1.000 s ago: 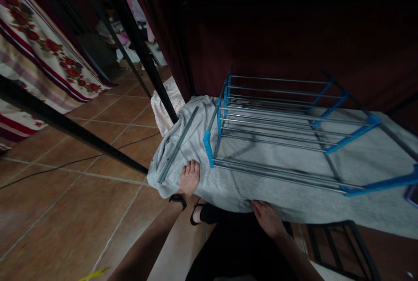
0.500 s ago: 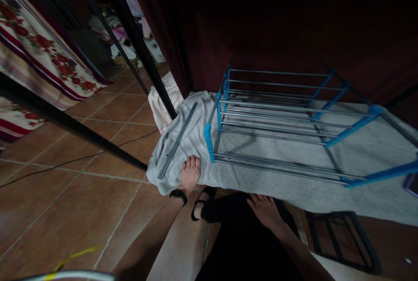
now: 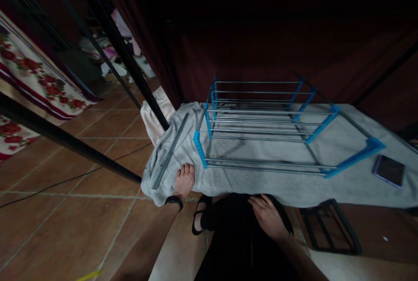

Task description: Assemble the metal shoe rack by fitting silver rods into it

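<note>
My left hand (image 3: 184,180), with a black band at the wrist, lies on the front edge of the grey cloth (image 3: 235,185), fingers extended and holding nothing. Just left of it, two thin grey metal bars (image 3: 170,152) lie side by side at a slant. My right hand (image 3: 267,216) rests flat on my dark-clad leg (image 3: 228,246), its fingers loosely apart. Beyond both hands, a rack of metal tubes with blue plastic joints (image 3: 261,137) lies on the cloth. Neither hand touches the rack.
A phone (image 3: 389,170) lies on the cloth at the right. Black poles (image 3: 75,139) cross the left side. A dark frame (image 3: 329,229) stands below the cloth's edge at the right. A black cable (image 3: 78,174) runs over the tiles. A flowered curtain (image 3: 42,81) hangs left.
The camera has turned to the right, so the whole phone and the rack's right corner now show. Both hands stay about where they were, on the cloth and on the leg.
</note>
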Demonstrator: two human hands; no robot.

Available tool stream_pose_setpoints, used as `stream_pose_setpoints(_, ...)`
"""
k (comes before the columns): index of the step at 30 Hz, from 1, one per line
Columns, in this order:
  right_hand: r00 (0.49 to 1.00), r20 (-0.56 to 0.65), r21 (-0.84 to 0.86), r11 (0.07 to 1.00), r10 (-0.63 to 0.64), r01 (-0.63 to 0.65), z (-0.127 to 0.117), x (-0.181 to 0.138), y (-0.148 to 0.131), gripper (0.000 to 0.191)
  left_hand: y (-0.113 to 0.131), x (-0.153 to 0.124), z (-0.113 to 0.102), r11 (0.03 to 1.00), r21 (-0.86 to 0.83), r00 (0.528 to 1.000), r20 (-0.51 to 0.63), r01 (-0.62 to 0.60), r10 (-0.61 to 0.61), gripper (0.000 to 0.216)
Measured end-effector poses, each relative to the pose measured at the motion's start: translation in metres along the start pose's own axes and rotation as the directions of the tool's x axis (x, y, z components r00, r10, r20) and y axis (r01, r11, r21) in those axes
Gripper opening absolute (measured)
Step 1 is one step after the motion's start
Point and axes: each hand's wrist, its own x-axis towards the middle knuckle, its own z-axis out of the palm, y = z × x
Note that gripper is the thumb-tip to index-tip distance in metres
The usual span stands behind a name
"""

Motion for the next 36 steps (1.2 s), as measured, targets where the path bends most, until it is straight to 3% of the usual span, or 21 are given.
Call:
stream_pose_setpoints(3,0.994,-0.104,-0.025,0.999,0.034,-0.037,0.004,-0.007,-0.003,0.042,-0.001,0.0,-0.002,1.0,0.005,1.0,-0.013,-0.008,0.008,0.044)
stream_pose_setpoints(7,0.985,-0.145,-0.057,0.993,0.093,-0.102,0.009,-0.01,-0.007,0.045,-0.001,0.001,-0.004,1.0,0.018,1.0,-0.024,-0.01,0.01,0.044)
stream_pose_setpoints(11,0.977,-0.065,-0.085,0.975,0.202,-0.207,0.011,-0.021,-0.01,0.046,-0.001,-0.001,-0.006,1.0,0.022,1.0,-0.02,-0.005,0.006,0.043)
stream_pose_setpoints(16,0.925,0.074,-0.083,0.927,0.373,-0.367,0.015,-0.035,-0.015,0.05,-0.002,-0.002,-0.012,1.0,-0.022,1.0,0.006,0.001,-0.001,0.046)
stream_pose_setpoints(22,0.919,0.112,-0.052,0.926,0.377,-0.373,0.017,-0.031,-0.016,0.051,-0.002,-0.001,-0.016,0.991,-0.117,0.998,0.043,0.06,-0.055,0.05)
stream_pose_setpoints(26,0.917,0.111,-0.052,0.923,0.384,-0.381,0.018,-0.028,-0.015,0.051,-0.014,-0.003,-0.016,0.977,-0.158,0.99,0.033,0.141,-0.138,0.053)
stream_pose_setpoints(30,0.917,0.101,-0.056,0.922,0.386,-0.382,0.019,-0.03,-0.015,0.051,-0.036,-0.01,-0.014,0.949,-0.094,0.952,-0.027,0.301,-0.304,0.052)
stream_pose_setpoints(36,0.918,0.079,-0.055,0.921,0.389,-0.385,0.016,-0.028,-0.017,0.051,-0.053,-0.019,-0.013,0.931,0.002,0.93,-0.018,0.366,-0.366,0.051)
